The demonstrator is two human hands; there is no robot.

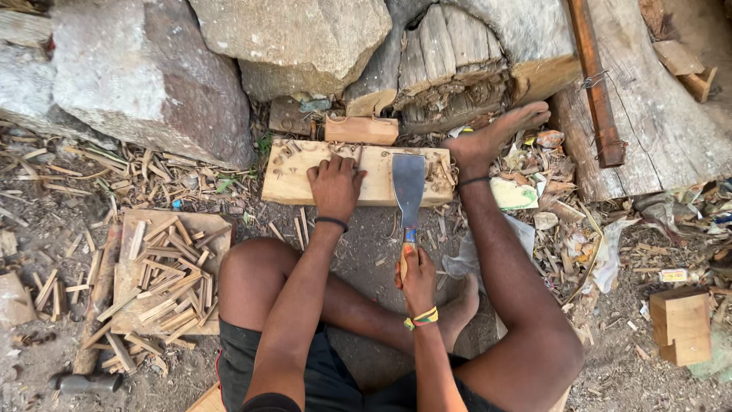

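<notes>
I sit on the ground with a pale wooden chopping block in front of me. My left hand rests on top of the block, fingers curled over something small that I cannot make out. My right hand grips the wooden handle of a broad flat metal blade, which lies across the right part of the block. Several small wood chips dot the block's top. My right foot is stretched out just right of the block.
A flat board at left carries a pile of several split wooden sticks. Large stones and a log stand behind the block. A wooden cube sits at right; a hammer head lies at lower left.
</notes>
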